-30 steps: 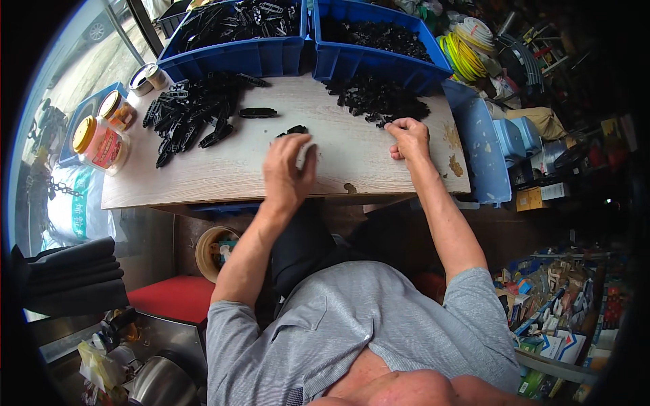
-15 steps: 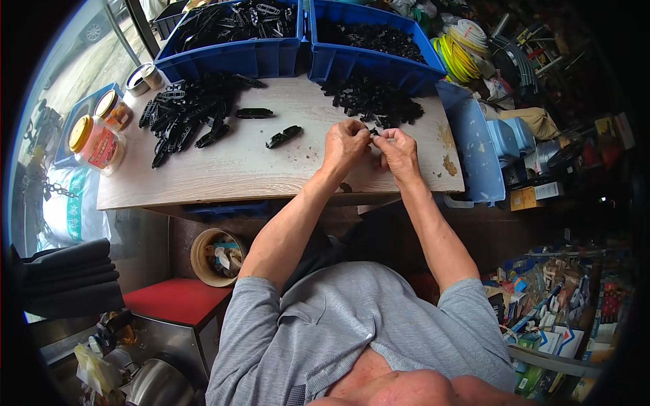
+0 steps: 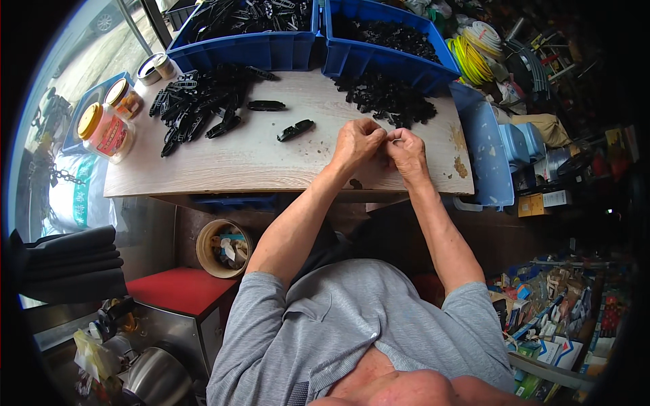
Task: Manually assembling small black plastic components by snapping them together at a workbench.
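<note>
My left hand (image 3: 357, 143) and right hand (image 3: 407, 150) meet fingertip to fingertip over the pale wooden tabletop (image 3: 271, 162), pinched on something too small to make out, beside the loose heap of small black plastic parts (image 3: 386, 100). This looks like fitting pieces together; pressing them home calls for careful alignment.

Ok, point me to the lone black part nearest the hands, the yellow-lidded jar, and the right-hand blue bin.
lone black part (image 3: 295, 130), head view, middle of its body
yellow-lidded jar (image 3: 90, 120), head view, on the lid
right-hand blue bin (image 3: 379, 64), head view, front wall

Red-labelled yellow-lidded jar (image 3: 107, 132) at table's (image 3: 271, 162) left edge
</note>
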`<state>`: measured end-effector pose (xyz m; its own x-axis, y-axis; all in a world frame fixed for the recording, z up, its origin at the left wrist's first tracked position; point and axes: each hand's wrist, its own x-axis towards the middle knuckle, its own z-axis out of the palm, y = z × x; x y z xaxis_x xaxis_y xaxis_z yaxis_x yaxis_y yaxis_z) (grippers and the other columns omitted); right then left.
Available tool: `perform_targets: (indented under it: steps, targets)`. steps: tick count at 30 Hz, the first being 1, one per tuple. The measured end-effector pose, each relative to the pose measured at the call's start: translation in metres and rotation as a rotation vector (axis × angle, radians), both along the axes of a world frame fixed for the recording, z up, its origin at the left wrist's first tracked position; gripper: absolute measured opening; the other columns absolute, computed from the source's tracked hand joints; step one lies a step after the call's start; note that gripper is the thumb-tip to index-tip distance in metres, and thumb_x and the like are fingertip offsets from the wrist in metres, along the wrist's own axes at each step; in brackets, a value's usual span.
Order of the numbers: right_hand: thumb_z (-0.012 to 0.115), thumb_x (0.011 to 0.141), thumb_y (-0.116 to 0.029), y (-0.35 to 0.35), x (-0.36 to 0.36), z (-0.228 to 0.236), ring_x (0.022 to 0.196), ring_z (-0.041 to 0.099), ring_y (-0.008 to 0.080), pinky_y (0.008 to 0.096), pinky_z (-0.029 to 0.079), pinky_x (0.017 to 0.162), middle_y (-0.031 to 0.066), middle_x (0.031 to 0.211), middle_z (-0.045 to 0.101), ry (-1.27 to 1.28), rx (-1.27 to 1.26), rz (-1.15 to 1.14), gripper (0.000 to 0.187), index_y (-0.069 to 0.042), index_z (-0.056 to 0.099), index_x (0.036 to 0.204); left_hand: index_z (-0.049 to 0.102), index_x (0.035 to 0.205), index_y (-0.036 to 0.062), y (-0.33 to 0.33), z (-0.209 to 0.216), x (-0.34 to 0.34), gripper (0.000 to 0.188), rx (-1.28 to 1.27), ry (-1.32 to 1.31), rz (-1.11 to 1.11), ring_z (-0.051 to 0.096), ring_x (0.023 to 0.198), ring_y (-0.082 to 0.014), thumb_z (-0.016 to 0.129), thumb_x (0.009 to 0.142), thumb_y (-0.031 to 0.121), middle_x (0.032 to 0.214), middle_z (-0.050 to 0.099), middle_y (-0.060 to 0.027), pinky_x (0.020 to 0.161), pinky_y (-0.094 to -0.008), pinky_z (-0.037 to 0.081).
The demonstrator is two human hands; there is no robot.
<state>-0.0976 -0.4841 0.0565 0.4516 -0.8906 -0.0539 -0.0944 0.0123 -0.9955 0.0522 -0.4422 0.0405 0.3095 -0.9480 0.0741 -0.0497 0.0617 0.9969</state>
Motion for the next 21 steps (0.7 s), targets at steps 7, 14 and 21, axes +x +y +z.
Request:
perform_targets:
  steps: [7,14,21]
  targets:
    - [0.072,0.088,-0.010,0.007,-0.003,0.002,0.055,0.056,0.0059,0.0193,0.041,0.050,0.0020,0.073,0.067,-0.066,0.007,0.064,0.019,-0.004,0.062,0.103,0.066,0.097,-0.0035,0.031,0.015,0.003,0.012,0.083,0.506,-0.079,0.068,0.070,-0.0159,0.064,0.093,0.008,0.084,0.067,-0.0083,0.064,-0.0264,0.055]
    - [0.073,0.088,-0.010,0.020,0.003,0.013,0.057,0.057,0.0064,0.0198,0.042,0.054,0.0018,0.070,0.067,-0.111,0.042,0.089,0.020,-0.005,0.065,0.105,0.062,0.099,-0.0067,0.045,0.019,0.000,0.010,-0.014,0.728,-0.005,0.067,0.067,-0.0168,0.059,0.094,0.002,0.084,0.065,-0.0097,0.061,-0.0286,0.060]
    - [0.076,0.087,-0.013,0.019,0.002,0.007,0.057,0.059,0.0081,0.0218,0.047,0.054,-0.0003,0.063,0.062,-0.170,0.060,0.111,0.015,-0.007,0.066,0.098,0.063,0.108,-0.0030,0.060,0.000,0.001,0.020,-0.221,-0.116,0.220,0.069,0.076,-0.0195,0.066,0.094,0.012,0.090,0.069,-0.0104,0.067,-0.0306,0.057]
